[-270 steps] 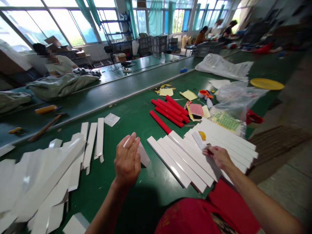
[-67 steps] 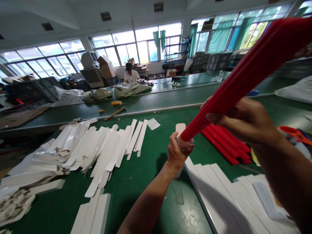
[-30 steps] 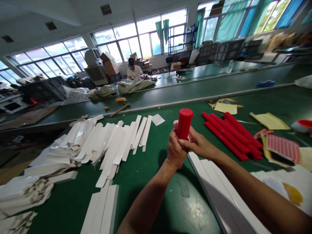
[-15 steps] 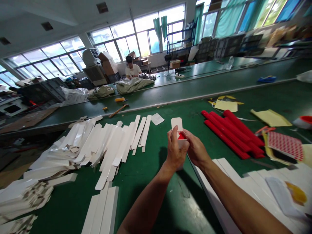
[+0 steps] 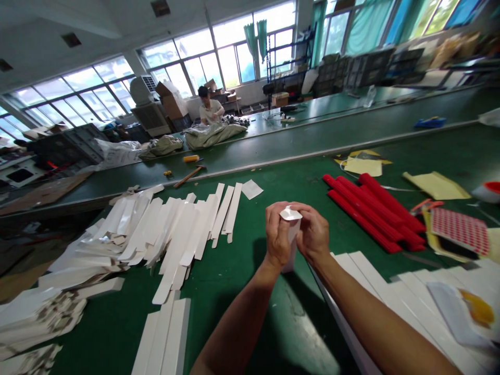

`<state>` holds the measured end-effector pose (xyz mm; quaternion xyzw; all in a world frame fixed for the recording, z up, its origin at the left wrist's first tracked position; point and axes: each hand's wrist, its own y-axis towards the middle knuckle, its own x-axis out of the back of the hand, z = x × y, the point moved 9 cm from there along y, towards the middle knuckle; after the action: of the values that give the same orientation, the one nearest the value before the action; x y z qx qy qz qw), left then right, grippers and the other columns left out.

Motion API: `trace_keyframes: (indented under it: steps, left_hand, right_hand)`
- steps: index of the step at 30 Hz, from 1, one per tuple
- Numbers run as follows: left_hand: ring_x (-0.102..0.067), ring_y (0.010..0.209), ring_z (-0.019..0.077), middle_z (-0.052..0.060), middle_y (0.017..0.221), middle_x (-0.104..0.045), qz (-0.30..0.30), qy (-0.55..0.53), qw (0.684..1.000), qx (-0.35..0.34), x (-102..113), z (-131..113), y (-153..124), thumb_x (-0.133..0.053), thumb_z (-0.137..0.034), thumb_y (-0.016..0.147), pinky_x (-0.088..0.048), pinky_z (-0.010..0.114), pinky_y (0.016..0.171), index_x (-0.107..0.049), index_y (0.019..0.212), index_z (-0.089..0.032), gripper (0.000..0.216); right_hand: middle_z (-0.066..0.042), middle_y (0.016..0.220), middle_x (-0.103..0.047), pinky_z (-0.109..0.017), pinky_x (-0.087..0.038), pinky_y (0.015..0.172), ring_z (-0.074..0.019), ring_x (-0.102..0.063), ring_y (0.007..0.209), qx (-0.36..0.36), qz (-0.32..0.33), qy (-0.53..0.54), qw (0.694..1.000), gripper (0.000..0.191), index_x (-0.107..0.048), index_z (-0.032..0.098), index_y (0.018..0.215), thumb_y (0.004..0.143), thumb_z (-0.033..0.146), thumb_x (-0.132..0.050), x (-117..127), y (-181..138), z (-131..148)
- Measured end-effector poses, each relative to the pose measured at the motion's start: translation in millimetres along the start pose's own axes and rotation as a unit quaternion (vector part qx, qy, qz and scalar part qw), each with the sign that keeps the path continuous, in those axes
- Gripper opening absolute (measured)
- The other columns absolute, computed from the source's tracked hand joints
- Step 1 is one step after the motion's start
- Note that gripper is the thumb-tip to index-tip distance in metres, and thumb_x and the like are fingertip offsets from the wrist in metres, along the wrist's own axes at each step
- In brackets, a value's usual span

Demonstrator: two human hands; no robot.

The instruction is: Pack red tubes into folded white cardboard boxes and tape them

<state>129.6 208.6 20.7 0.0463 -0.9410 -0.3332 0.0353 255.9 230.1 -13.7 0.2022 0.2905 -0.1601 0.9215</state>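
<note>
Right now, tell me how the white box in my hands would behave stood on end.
The white box is tall and narrow, held upright by the left hand and right hand, so it would probably tip. Its thin card likely dents under a hard squeeze. The glossy finish may be slippery.

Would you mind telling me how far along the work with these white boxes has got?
Done, it seems: a row of made-up white boxes lies at the right. In hand: the left hand and right hand grip an upright white box, pressing its top flap down. Left: red sticks piled beyond, and flat box blanks spread at the left.
</note>
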Motion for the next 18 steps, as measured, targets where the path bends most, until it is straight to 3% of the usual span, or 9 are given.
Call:
trace_keyframes:
  steps: [3,7,10,12,15,18]
  left_hand:
    - [-0.050,0.126,0.0264,0.017,0.131,-0.053,0.031,0.096,0.987,-0.126,2,-12,-5,-0.031,-0.050,0.099,-0.043,0.047,0.107,-0.050,0.132,-0.015,0.052]
    - [-0.055,0.120,0.0251,0.018,0.125,-0.058,0.065,0.204,0.953,-0.216,5,-23,-4,-0.044,-0.040,0.098,-0.049,0.044,0.101,-0.045,0.136,-0.014,0.046]
    - [-0.059,0.113,0.0230,0.017,0.123,-0.060,0.110,0.233,0.940,-0.225,7,-30,4,-0.044,-0.031,0.098,-0.053,0.040,0.095,-0.039,0.143,-0.014,0.048]
    - [-0.060,0.109,0.0220,0.015,0.118,-0.063,0.144,0.250,0.933,-0.215,7,-34,10,-0.041,-0.029,0.099,-0.053,0.038,0.093,-0.044,0.140,-0.016,0.043]
    - [-0.063,0.101,0.0202,0.013,0.108,-0.066,0.187,0.265,0.927,-0.191,8,-36,17,-0.041,-0.028,0.099,-0.055,0.035,0.090,-0.056,0.132,-0.016,0.038]
    - [-0.065,0.097,0.0189,0.012,0.105,-0.067,0.219,0.283,0.918,-0.173,7,-35,21,-0.042,-0.028,0.098,-0.057,0.032,0.085,-0.060,0.129,-0.017,0.038]
  right_hand:
    - [-0.008,0.104,-0.072,-0.040,-0.050,0.091,-0.0261,-0.065,0.101,-0.011,0.054,0.000,0.999,0.030,-0.073,0.019,0.094,0.082,0.034,-0.050,3,-6,-8]
    - [-0.007,0.134,-0.061,-0.042,-0.045,0.104,-0.0287,-0.057,0.122,-0.003,0.174,-0.107,0.979,0.053,-0.059,0.021,0.131,0.082,0.038,-0.053,1,-20,-13]
    - [-0.011,0.140,-0.056,-0.043,-0.046,0.104,-0.0291,-0.058,0.121,0.036,0.223,-0.225,0.948,0.069,-0.046,0.020,0.142,0.076,0.033,-0.065,-5,-27,-15]
    - [-0.014,0.137,-0.057,-0.045,-0.048,0.100,-0.0296,-0.060,0.117,0.069,0.220,-0.303,0.925,0.074,-0.041,0.018,0.143,0.076,0.030,-0.067,-9,-28,-13]
    - [-0.016,0.135,-0.057,-0.047,-0.048,0.098,-0.0300,-0.061,0.113,0.107,0.211,-0.371,0.898,0.070,-0.041,0.017,0.142,0.077,0.031,-0.065,-16,-28,-9]
    - [-0.016,0.132,-0.059,-0.045,-0.050,0.094,-0.0284,-0.064,0.107,0.114,0.217,-0.377,0.893,0.066,-0.042,0.019,0.140,0.078,0.032,-0.063,-21,-27,-6]
